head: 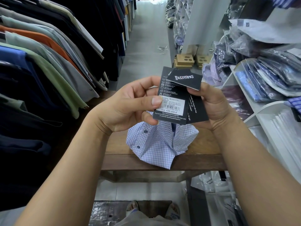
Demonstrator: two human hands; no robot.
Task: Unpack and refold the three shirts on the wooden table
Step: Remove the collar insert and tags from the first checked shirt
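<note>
A white shirt with a fine blue check lies crumpled on the wooden table, its hem hanging over the front edge. Above it I hold a bunch of black hang tags. My left hand pinches the tag with the white price label between thumb and fingers. My right hand grips the other tags, its thumb on the small tag printed "Blentino". Whether the tags are still tied to the shirt is hidden behind them.
A rack of hanging shirts fills the left side. White shelves with bagged folded shirts stand on the right. Small wooden blocks sit at the table's far end. Grey aisle floor runs ahead; plastic bags lie under the table.
</note>
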